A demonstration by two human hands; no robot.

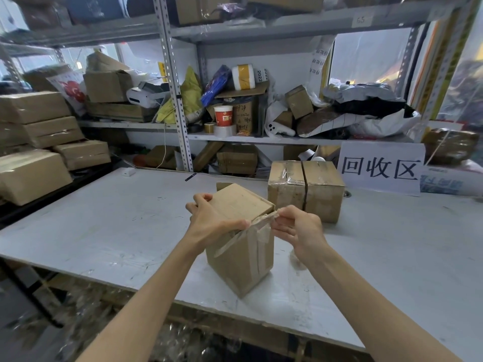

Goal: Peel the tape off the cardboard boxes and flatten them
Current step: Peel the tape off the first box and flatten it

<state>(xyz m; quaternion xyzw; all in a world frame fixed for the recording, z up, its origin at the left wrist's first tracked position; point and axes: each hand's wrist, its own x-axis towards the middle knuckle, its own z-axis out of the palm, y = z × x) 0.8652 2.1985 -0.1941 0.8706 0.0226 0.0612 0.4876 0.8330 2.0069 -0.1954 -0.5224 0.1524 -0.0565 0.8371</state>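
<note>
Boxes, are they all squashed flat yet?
Not yet. Nothing looks flat so far. The left grip steadies the small box while the right grip pinches a tape strip, partly peeled from its top edge. That box still stands, and the bigger box behind is still taped.

We find open room on the pale grey tabletop [117, 226] left of the small brown cardboard box [240, 270] and along its right side. Behind on the right, the larger taped brown cardboard box [321, 202] blocks us, with the white paper sign [381, 168] beside it. The stacked brown cartons [34, 176] wall the far left.
</note>
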